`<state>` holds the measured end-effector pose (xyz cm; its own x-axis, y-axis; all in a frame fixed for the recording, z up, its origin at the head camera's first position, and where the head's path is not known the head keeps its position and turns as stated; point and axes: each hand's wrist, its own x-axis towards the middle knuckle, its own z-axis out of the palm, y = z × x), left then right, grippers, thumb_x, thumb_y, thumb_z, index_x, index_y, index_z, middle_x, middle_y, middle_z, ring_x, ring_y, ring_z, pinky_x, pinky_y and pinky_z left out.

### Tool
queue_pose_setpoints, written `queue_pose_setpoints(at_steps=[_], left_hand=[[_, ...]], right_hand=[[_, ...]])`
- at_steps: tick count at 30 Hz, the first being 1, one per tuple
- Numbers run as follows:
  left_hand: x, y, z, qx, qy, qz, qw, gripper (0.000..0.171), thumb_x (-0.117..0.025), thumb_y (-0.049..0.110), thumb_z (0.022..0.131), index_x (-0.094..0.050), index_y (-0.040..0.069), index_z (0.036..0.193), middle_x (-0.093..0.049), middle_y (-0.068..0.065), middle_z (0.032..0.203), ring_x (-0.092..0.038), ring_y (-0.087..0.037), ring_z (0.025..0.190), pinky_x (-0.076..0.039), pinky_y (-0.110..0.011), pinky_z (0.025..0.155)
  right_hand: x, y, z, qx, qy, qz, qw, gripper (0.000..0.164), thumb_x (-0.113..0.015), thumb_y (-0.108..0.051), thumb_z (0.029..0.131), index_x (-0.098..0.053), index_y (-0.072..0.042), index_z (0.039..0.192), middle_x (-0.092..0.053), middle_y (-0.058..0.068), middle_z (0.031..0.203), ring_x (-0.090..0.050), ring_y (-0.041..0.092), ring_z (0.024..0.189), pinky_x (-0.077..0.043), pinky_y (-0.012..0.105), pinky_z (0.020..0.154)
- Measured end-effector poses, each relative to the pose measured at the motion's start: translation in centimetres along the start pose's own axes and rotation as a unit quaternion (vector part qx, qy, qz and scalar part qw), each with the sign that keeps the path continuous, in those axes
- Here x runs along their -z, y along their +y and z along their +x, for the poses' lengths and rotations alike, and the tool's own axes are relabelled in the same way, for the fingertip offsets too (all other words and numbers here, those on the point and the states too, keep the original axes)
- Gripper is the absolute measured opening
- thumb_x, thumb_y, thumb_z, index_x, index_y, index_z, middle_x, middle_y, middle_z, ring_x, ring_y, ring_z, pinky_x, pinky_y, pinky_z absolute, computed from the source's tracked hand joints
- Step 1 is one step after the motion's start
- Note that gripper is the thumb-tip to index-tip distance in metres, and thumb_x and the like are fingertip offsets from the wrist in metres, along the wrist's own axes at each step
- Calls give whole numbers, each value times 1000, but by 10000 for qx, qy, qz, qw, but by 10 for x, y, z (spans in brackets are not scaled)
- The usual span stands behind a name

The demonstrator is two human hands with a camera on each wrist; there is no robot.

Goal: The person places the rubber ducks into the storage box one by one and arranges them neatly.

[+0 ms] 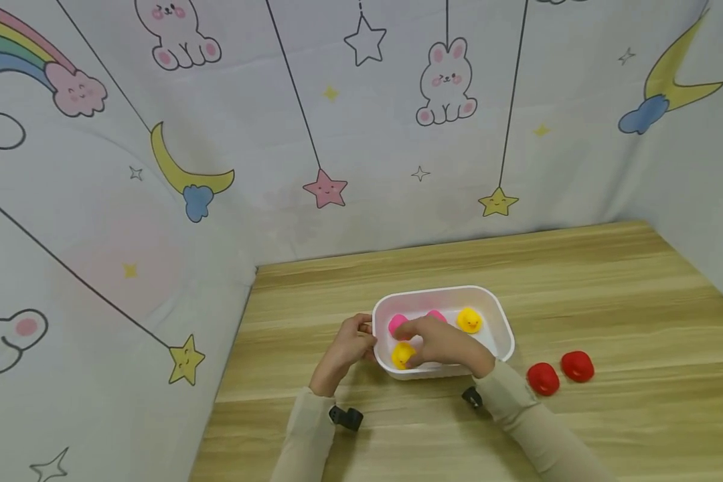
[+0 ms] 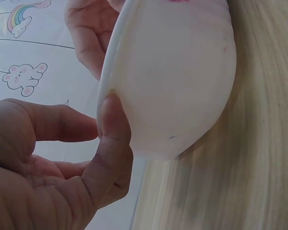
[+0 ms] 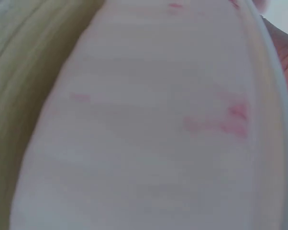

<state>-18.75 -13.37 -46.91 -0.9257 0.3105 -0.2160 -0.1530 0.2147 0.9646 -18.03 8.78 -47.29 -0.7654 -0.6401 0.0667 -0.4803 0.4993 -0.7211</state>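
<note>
A white plastic tub (image 1: 503,321) stands on the table. My left hand (image 1: 351,345) is at its left end, with thumb and forefinger pinching the rim in the left wrist view. Inside the tub lie two yellow rubber ducks, one at the front left (image 1: 401,354) and one at the back right (image 1: 469,321). Two pink toys, one at the left (image 1: 398,325) and one at the back (image 1: 436,314), are partly hidden by my right hand (image 1: 448,343). That hand reaches over the front rim, thumb beside the front yellow duck and forefinger over the left pink toy, spread apart.
Two small red toys, a nearer one (image 1: 543,379) and a farther one (image 1: 578,366), lie on the wooden table (image 1: 638,301) right of the tub. Printed cloth walls (image 1: 385,147) border the table at the back and sides.
</note>
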Motion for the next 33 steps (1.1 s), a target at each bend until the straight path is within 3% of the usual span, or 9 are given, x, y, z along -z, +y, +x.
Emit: queue_pose_setpoints(at_steps=[9,18,28,29,31,33], left_hand=[[1,-1,3,4,44,2,10000,49,-53,-15,84,-46,-20,133,-46,-12,92,-52,-19,65,-60,-28,53],[-2,-1,3,-11,75,33,10000,47,-53,-15,83,-48,-20,129,-47,-11,91,-53,-18,65,-61,-28,53],[-3,-2,4,-91,107,54,9999,47,-54,-14,81,-49,-21,128,-47,-11,90,-52,-17,63,-61,-30,53],[-3,-2,3,-94,114,63,9999,47,-54,-14,82,-49,-21,128,-47,-11,90,-52,-17,63,-60,-29,53],[-2,-2,3,-99,123,65,9999,47,-54,-15,82,-49,-21,128,-48,-11,90,-52,-17,62,-60,-29,52],[-2,-2,3,-65,154,55,9998,48,-54,-15,81,-49,-21,128,-48,-11,90,-52,-17,62,-60,-28,51]], right_hand=[[17,4,-12,-14,260,445,9987,50,-83,-13,81,-66,4,124,-70,15,120,-64,33,114,-53,53,100],[31,4,-27,-67,589,56,9982,50,-84,-14,80,-69,3,124,-70,14,122,-62,36,111,-54,55,95],[48,0,-52,-396,751,-91,9963,52,-85,-18,80,-69,1,126,-69,13,124,-60,34,116,-52,56,99],[50,-1,-54,-438,766,-45,9961,52,-85,-17,80,-69,0,126,-70,13,122,-60,34,114,-53,55,97],[53,-2,-59,-583,733,41,9956,53,-85,-17,80,-69,-1,128,-73,10,102,-60,32,103,-57,47,88],[56,-4,-64,-727,688,65,9950,55,-85,-19,81,-68,-3,130,-67,5,80,-56,30,90,-55,38,76]])
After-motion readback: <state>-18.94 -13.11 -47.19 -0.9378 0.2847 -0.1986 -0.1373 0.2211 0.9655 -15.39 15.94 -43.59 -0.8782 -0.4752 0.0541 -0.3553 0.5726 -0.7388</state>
